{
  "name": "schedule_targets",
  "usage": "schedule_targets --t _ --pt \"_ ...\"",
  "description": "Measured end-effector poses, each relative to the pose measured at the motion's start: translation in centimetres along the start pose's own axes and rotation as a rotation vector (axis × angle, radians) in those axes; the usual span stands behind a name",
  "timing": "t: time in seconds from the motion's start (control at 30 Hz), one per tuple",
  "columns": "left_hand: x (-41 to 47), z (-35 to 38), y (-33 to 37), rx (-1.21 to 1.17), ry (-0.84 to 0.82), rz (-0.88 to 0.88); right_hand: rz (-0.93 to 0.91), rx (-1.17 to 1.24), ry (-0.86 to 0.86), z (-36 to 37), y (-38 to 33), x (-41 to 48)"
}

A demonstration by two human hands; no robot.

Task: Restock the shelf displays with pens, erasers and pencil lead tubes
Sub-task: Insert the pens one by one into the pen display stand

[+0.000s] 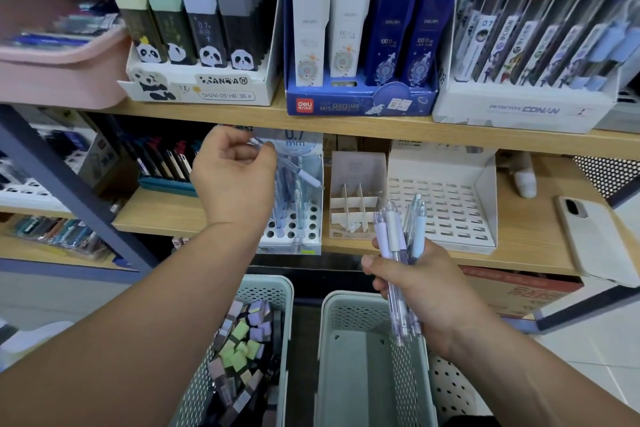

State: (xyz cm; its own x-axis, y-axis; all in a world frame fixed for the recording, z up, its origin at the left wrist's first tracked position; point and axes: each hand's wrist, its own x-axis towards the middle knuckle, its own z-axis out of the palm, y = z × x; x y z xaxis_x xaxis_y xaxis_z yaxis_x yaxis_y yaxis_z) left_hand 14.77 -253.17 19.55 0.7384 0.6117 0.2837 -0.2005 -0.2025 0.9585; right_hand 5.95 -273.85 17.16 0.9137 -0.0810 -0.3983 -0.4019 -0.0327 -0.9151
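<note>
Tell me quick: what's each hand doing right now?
Left hand: pinches one pen at the holed pen display.
Right hand: grips a bundle of pens.

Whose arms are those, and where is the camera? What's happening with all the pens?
There is just one picture. It comes from a camera worn on a person's head, so you see what they see: their own two arms reaching toward shop shelves.

The left hand pinches one pen above a white pen stand full of round holes, where some pens already stand. The right hand grips a bunch of pens waiting their turn.

Below are two pale green baskets. The left basket holds little lead tubes; the right basket sits under the right hand. Higher up stand boxes of goods, like the panda box. A phone lies on the shelf at the right.
</note>
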Motion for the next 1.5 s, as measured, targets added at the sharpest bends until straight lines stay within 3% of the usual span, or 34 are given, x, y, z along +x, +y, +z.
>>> schedule_targets --t 0.23,0.4,0.6,0.77,1.13,1.5 --pt "-0.5 0.4 0.3 0.006 -0.042 0.093 -0.005 -0.026 0.023 -0.5 0.1 -0.3" --pt "-1.8 1.2 -0.8 0.215 -0.187 0.248 -0.011 -0.044 0.017 -0.8 0.2 -0.5" --pt "-1.2 2.4 -1.9 0.446 -0.201 0.209 -0.011 -0.02 0.023 -1.5 0.7 -0.5" --pt "-0.6 3.2 -1.6 0.462 -0.195 0.168 -0.021 -0.026 0.021 -2.6 1.0 -0.4" --pt "0.2 3.3 -2.4 0.595 -0.22 0.421 -0.039 -0.021 0.016 -2.9 0.6 -0.1" --pt "0.3 3.9 -1.9 0.599 -0.262 0.446 -0.047 -0.016 0.001 -2.5 0.7 -0.2"
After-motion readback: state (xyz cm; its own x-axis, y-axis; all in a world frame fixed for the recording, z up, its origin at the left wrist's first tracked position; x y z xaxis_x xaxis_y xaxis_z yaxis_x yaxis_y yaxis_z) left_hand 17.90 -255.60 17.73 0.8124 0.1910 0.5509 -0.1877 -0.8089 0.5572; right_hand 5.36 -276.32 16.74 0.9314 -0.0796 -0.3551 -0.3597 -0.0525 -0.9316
